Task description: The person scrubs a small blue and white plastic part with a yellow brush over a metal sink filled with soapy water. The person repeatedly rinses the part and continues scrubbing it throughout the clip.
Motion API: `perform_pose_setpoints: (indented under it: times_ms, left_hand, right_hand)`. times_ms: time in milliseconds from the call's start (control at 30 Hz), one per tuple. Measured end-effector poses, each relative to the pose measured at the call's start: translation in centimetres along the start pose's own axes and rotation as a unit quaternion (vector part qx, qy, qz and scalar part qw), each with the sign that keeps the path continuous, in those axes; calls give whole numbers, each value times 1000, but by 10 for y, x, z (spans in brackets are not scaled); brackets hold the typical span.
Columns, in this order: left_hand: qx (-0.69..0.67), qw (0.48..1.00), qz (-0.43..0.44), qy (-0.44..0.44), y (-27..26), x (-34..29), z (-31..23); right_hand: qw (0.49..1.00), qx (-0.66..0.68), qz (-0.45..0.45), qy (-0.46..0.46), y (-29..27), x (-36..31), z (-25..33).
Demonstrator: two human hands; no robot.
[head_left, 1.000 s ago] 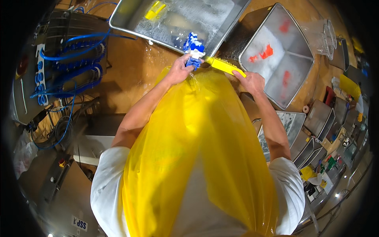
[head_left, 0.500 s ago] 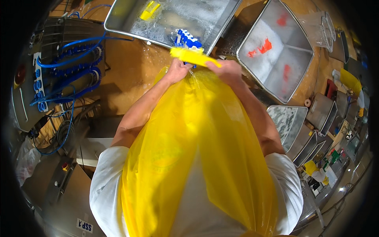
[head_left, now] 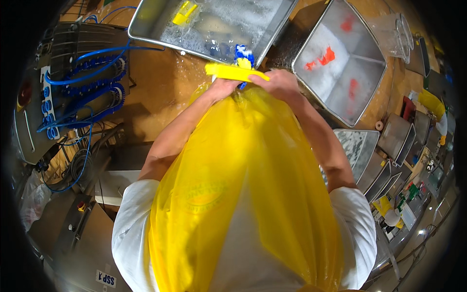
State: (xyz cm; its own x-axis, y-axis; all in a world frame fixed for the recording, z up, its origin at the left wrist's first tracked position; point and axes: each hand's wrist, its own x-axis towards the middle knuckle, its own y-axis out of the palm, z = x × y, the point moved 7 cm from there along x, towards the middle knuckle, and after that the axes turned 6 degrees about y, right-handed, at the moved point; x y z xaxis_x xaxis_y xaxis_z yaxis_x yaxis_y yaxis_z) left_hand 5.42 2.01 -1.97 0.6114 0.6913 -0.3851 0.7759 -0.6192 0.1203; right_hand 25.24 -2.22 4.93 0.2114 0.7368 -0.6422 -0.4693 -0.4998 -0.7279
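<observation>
My right hand point(head_left: 281, 85) is closed round one end of a yellow scrub brush point(head_left: 233, 72). The brush lies across a blue piece with suds on it point(head_left: 242, 52), which looks like a toothed length of plastic conveyor chain. My left hand point(head_left: 223, 89) is closed at the lower end of that blue piece, its fingers partly hidden behind the brush. Both hands are in front of my yellow apron point(head_left: 248, 141), at the near edge of a steel tub point(head_left: 163, 44) of sudsy water. Another yellow item point(head_left: 184, 13), perhaps a second brush, sits in the tub.
To the right stands a deep steel bin point(head_left: 372, 90) with foam and red-orange pieces. Beyond it are a smaller steel bin point(head_left: 367, 151) and more metal containers. On the left, a steel machine point(head_left: 34, 126) carries blue hoses point(head_left: 104, 68) and blue chain.
The blue piece has turned from a leftward slant to nearly upright. The brush has shifted slightly left and lies more level across it. Both hands keep their holds.
</observation>
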Motion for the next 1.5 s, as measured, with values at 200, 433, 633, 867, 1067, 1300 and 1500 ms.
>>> perform_pose_setpoints:
  times_ms: [200,433,633,867,1067,1300,1500]
  left_hand:
    - [-34,993,18,112,-8,4,-10]
    - [58,991,-36,114,-15,9,-12]
    - [0,993,-44,108,-17,-1,-8]
    - [-17,989,-61,130,-23,2,-3]
    - [62,987,-48,138,-14,-2,-6]
    - [-87,989,14,118,-20,-3,-7]
    - [-65,996,-20,58,-14,8,-1]
  right_hand:
    - [997,-35,-16,72,-25,-21,-103]
    - [998,-41,-38,19,13,-4,-36]
    - [997,-36,-56,44,7,-21,-67]
    - [993,-77,-56,71,29,7,-97]
    - [991,-24,-123,-42,14,-10,-2]
    - [981,-67,-25,179,11,-25,-122]
    - [991,42,-127,-23,-9,-15,17]
